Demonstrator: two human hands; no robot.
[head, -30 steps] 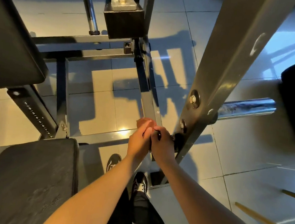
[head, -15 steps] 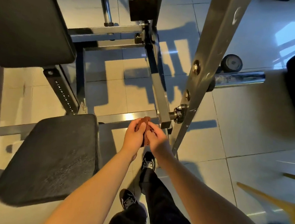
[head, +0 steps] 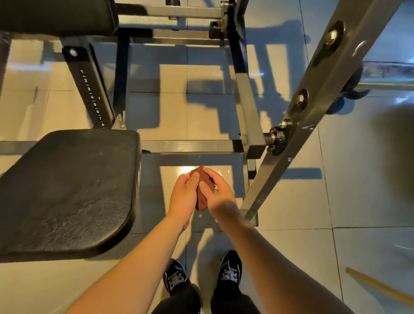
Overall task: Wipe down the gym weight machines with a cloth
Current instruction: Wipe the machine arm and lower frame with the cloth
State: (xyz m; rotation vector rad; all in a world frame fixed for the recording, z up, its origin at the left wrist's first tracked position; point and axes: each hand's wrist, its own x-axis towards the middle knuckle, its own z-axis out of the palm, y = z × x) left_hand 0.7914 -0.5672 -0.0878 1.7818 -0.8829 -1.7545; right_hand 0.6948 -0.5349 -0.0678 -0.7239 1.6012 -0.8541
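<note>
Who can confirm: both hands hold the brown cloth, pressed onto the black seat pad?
One detail is wrong. The left hand and right hand do hold the brown cloth, but it is not on the black seat pad. It is bunched between them in the air, to the pad's right. The head view shows it.

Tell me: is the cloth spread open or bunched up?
Bunched up: the cloth is a small brown wad held between the left hand and the right hand.

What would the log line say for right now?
left hand: holds brown fabric cloth | right hand: holds same cloth | cloth: bunched between both hands | black padded seat: untouched
</note>
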